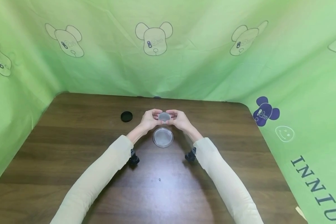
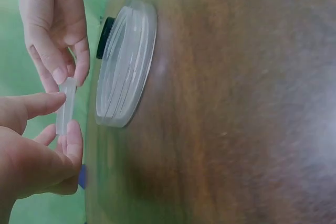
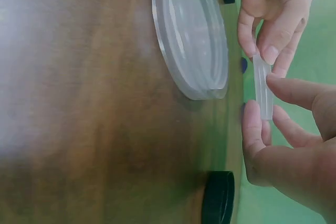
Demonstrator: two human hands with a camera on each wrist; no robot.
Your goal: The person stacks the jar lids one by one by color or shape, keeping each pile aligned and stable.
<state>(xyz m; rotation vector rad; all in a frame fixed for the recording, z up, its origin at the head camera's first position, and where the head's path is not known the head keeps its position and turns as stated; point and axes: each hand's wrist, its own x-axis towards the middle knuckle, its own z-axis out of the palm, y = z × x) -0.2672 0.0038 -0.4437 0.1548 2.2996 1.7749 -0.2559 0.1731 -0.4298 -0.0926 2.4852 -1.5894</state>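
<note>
A small, shallow, translucent round dish (image 1: 164, 117) is held edge to edge between both hands above the far part of the table. My left hand (image 1: 149, 119) pinches its left side, thumb on the near edge and fingers beyond. On the opposite side my right hand (image 1: 182, 119) grips it the same way. In the wrist views the small dish (image 2: 66, 106) shows nearly side-on, with ridges along its rim. Just nearer to me, a larger clear round dish (image 1: 163, 137) lies flat on the table.
Left of the hands a black round lid (image 1: 126, 116) rests on the wooden table (image 1: 81, 155). A second black round piece (image 3: 218, 198) stands on the right, hidden by the right hand in the head view. Green printed cloth (image 1: 184, 71) hangs behind. A tiny speck (image 1: 159, 179) lies nearer.
</note>
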